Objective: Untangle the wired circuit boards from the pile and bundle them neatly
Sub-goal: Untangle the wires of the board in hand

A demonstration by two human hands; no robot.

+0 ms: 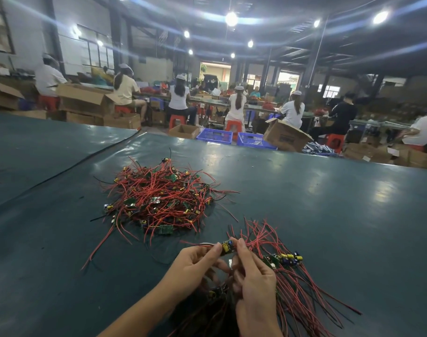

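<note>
I am pinching one circuit board (228,246) between both hands.
Its long axis is running from my left hand (195,263) to my right hand (252,276); the bundle (289,260) is lying just beside the right.

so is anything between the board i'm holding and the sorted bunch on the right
Nothing visible. The left hand and right hand pinch the board just left of the sorted bunch, with only the right hand between. The tangled pile lies farther off on the table, apart from the board.
</note>
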